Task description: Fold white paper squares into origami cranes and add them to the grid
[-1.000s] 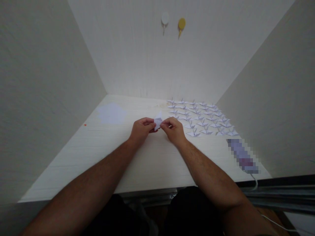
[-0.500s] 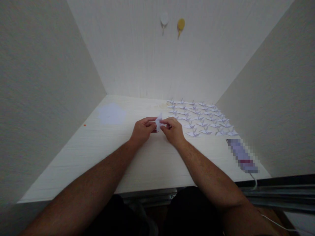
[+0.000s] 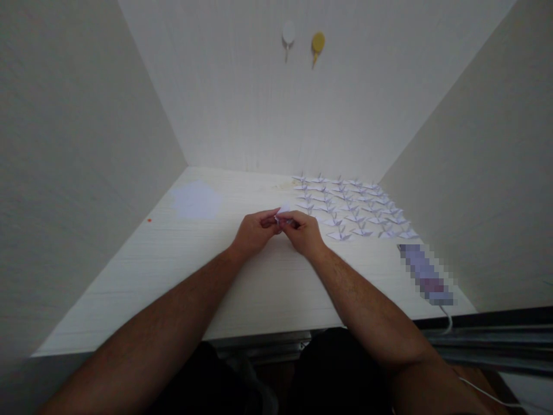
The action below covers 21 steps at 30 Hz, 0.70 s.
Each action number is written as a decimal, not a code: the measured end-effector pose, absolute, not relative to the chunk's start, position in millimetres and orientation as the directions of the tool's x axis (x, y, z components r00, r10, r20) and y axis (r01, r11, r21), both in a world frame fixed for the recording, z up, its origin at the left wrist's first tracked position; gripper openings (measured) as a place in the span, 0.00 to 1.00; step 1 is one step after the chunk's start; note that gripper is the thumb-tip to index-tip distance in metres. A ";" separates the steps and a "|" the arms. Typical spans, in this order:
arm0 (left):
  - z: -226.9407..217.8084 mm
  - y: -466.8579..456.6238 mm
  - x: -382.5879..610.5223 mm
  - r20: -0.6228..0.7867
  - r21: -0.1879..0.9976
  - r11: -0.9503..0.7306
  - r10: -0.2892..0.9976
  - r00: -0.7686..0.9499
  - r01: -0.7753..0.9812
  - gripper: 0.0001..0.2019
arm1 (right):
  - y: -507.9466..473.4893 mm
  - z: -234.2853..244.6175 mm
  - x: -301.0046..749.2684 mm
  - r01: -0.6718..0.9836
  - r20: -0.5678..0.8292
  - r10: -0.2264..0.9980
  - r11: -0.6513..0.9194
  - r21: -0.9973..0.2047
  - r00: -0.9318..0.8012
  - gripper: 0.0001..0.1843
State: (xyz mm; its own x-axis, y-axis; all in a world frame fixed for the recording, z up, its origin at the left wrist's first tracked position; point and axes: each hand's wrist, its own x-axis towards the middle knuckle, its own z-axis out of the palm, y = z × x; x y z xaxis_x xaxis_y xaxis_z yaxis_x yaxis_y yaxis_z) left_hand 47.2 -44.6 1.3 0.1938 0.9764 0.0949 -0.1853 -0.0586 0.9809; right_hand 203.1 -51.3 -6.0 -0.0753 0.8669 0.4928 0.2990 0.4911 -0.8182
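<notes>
My left hand point(image 3: 254, 233) and my right hand point(image 3: 305, 231) meet over the middle of the white desk point(image 3: 259, 288). Both pinch a small folded piece of pale paper point(image 3: 283, 210), of which only a tip sticks out above the fingers. The fingers of both hands are closed round it. Just to the right lie several folded paper cranes point(image 3: 352, 208) in neat rows, the nearest a short way from my right hand.
A flat stack of pale paper sheets point(image 3: 195, 199) lies at the back left of the desk. A blurred-out oblong object point(image 3: 425, 273) with a white cable sits at the right front. Walls close in the desk on three sides; two hooks point(image 3: 302, 41) hang on the back wall.
The hands have drawn closer together and folded the paper down. Less of it shows now; a second ago a larger upright piece stood between the fingers.
</notes>
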 end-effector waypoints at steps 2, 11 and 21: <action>1.1 -44.1 47.3 0.079 0.978 -0.038 0.978 0.195 -0.206 0.30 | -50.4 -7.4 203.2 0.287 0.481 0.875 0.477 -0.831 -0.063 0.09; 0.8 -43.4 46.1 0.074 0.982 -0.036 0.978 0.197 -0.186 0.31 | -49.2 -7.0 203.5 0.269 0.465 0.882 0.467 -0.842 -0.074 0.09; 4.1 -45.8 46.5 0.036 0.972 0.016 0.976 0.214 -0.234 0.32 | -50.7 -3.7 202.3 0.181 0.365 0.930 0.367 -0.912 -0.046 0.12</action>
State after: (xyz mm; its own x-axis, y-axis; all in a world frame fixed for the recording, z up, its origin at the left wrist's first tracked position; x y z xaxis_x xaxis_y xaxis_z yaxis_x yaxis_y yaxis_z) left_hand 46.5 -45.8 4.1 0.2139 0.9762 0.0357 -0.2343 0.0158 0.9720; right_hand 202.3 -50.7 -3.7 -0.0462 0.9298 0.3652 0.1812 0.3673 -0.9123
